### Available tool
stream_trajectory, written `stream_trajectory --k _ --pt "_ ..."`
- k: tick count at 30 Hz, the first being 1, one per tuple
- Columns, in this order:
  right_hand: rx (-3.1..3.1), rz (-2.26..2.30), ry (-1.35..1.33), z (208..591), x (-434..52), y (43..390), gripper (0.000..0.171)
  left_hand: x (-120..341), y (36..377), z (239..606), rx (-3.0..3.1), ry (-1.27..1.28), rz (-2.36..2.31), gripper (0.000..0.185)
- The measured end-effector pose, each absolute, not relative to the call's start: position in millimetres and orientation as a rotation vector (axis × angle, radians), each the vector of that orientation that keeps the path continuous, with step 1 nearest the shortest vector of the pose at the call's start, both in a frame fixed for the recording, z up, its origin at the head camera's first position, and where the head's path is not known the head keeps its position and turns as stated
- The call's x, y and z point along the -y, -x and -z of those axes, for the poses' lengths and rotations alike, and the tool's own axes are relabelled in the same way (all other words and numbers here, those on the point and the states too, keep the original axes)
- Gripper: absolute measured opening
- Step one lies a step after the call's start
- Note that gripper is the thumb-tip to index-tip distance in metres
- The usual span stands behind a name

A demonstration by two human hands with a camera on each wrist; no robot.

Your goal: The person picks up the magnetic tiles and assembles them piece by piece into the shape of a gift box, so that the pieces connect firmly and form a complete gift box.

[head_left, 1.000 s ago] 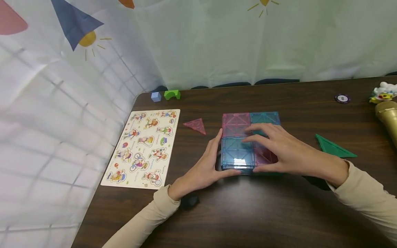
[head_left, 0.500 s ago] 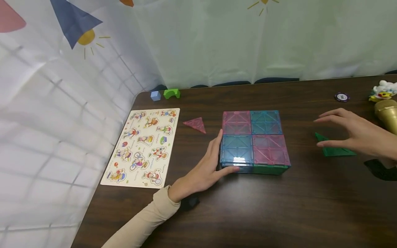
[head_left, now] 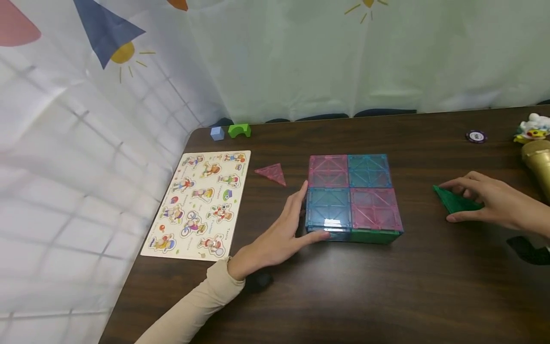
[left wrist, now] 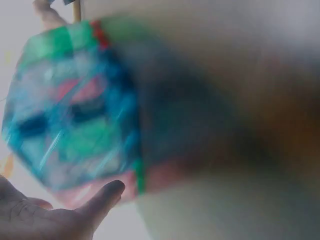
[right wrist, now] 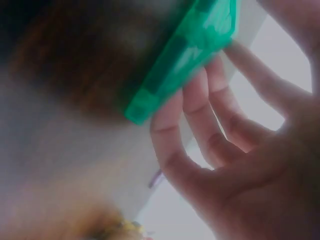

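A low box of translucent magnetic tiles (head_left: 330, 208) sits on the table in the head view, its top made of pink and blue squares, with green on the front side. My left hand (head_left: 271, 241) rests against its left side with straight fingers, the thumb at the front face. The left wrist view shows that thumb (left wrist: 107, 195) close to the blurred tiles. Over at the right, my right hand (head_left: 494, 198) pinches a green triangular magnetic tile (head_left: 456, 202) by its edges. In the right wrist view its fingertips press along one edge of the green tile (right wrist: 182, 60).
Left of the box lies a pink triangular tile (head_left: 272, 174), then a wooden picture puzzle board (head_left: 238, 191). Small blue (head_left: 217, 133) and green (head_left: 239, 130) blocks are at the back left. A poker chip (head_left: 476, 136), figurine (head_left: 533, 129) and gold microphone (head_left: 537, 160) lie right.
My right hand has left the top of the box, moved right and taken hold of the green triangular tile. The left hand stays against the box's left side.
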State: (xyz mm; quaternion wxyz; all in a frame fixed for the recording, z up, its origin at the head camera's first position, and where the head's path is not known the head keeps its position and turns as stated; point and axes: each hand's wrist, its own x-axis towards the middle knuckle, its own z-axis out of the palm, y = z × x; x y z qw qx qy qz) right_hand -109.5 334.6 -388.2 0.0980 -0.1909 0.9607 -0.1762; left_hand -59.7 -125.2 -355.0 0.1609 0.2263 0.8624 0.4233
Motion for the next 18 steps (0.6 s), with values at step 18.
stream_trajectory --k 18 --pt "-2.875 0.426 0.553 373.6 -334.6 113.4 0.053 188.5 208.6 337.8 -2.714 -0.555 -0.568 0.088"
